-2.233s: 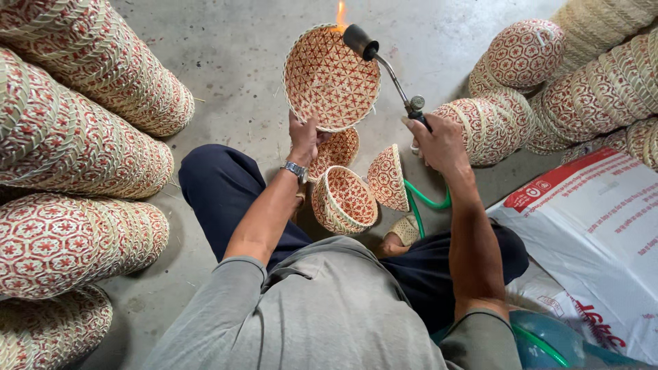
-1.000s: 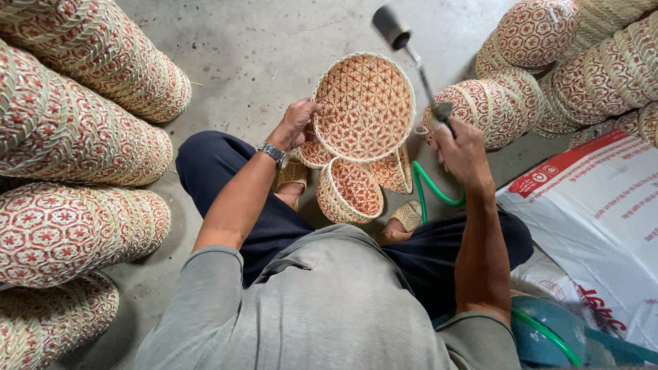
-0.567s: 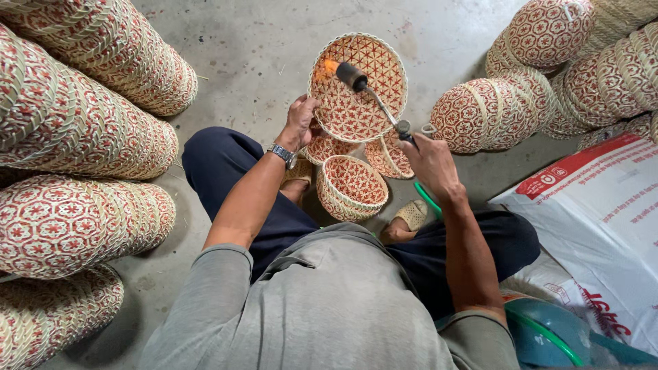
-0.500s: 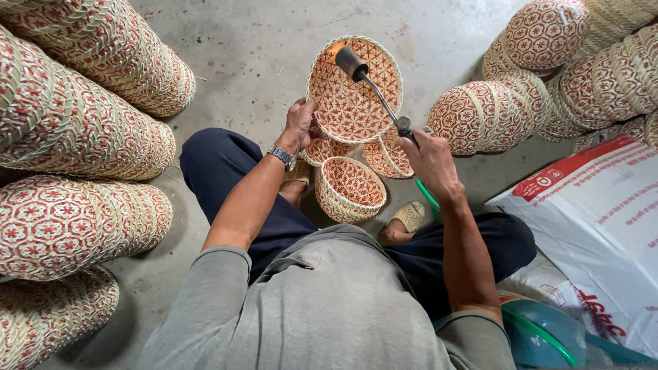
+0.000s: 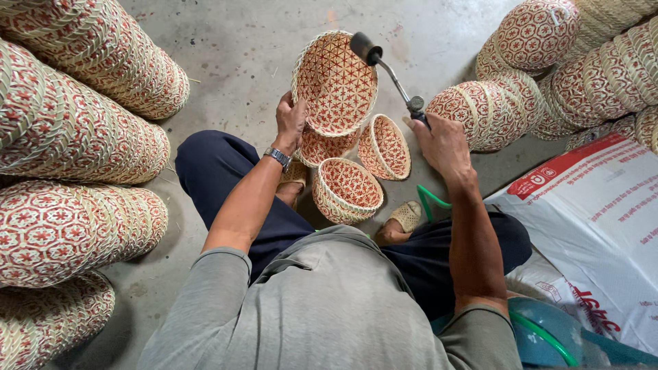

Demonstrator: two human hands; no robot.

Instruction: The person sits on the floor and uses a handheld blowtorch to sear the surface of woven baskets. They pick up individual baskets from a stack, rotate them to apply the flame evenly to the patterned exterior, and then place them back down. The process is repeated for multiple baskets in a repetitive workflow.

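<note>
My left hand (image 5: pixel 290 122) grips the lower rim of a round woven basket (image 5: pixel 334 82), red and cream, tilted so its inside faces me. My right hand (image 5: pixel 441 140) holds a gas torch (image 5: pixel 392 72) by its handle; the black nozzle sits at the basket's upper right rim. No flame shows. A green hose (image 5: pixel 432 200) runs down from the torch. Three smaller woven baskets (image 5: pixel 348 189) lie on the floor between my legs, just below the held one.
Long stacks of nested woven baskets (image 5: pixel 75 144) lie on their sides along the left, more stacks (image 5: pixel 548 75) at the upper right. A white printed sack (image 5: pixel 596 226) lies at the right, a blue-green container (image 5: pixel 548 339) beside my right elbow. Grey concrete floor (image 5: pixel 233 55).
The torch has swung from above the basket to across its face and now to its upper right rim. The earlier flame is gone. The basket has been turned in my left hand.
</note>
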